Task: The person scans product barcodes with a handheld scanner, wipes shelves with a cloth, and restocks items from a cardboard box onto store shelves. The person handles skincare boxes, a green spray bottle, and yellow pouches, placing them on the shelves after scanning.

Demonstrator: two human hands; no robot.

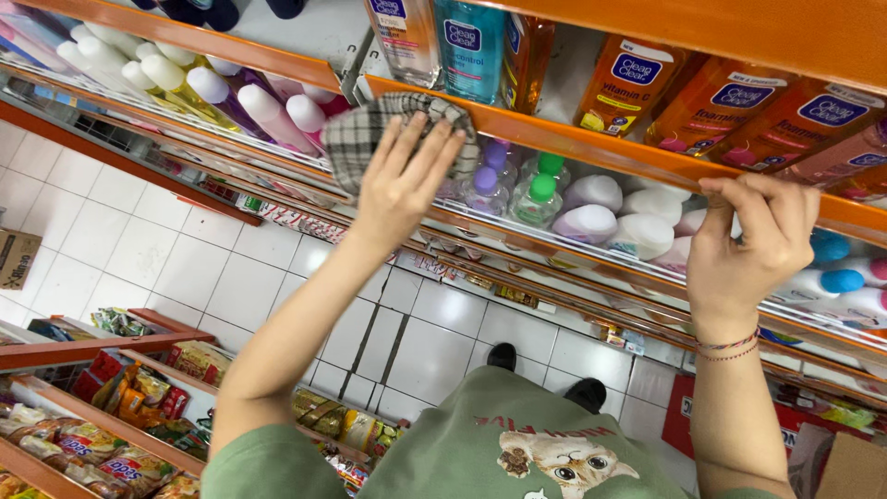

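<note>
My left hand [399, 180] presses a grey checked cloth [365, 134] flat against the front edge of an orange shelf [591, 139], with its fingers spread over the cloth. My right hand [753, 240] grips the same orange edge further right, fingers curled over its lip. A thin thread bracelet [730, 345] circles that wrist. Clear, teal and orange bottles [471, 46] stand on the shelf just above the cloth.
Below the orange edge sit rows of pump bottles with green and purple caps [540, 189] and white and pink round tubs [591, 222]. Pink and yellow bottles [249, 102] fill the shelf on the left. A snack rack [111, 416] stands at lower left over the white tiled floor [185, 259].
</note>
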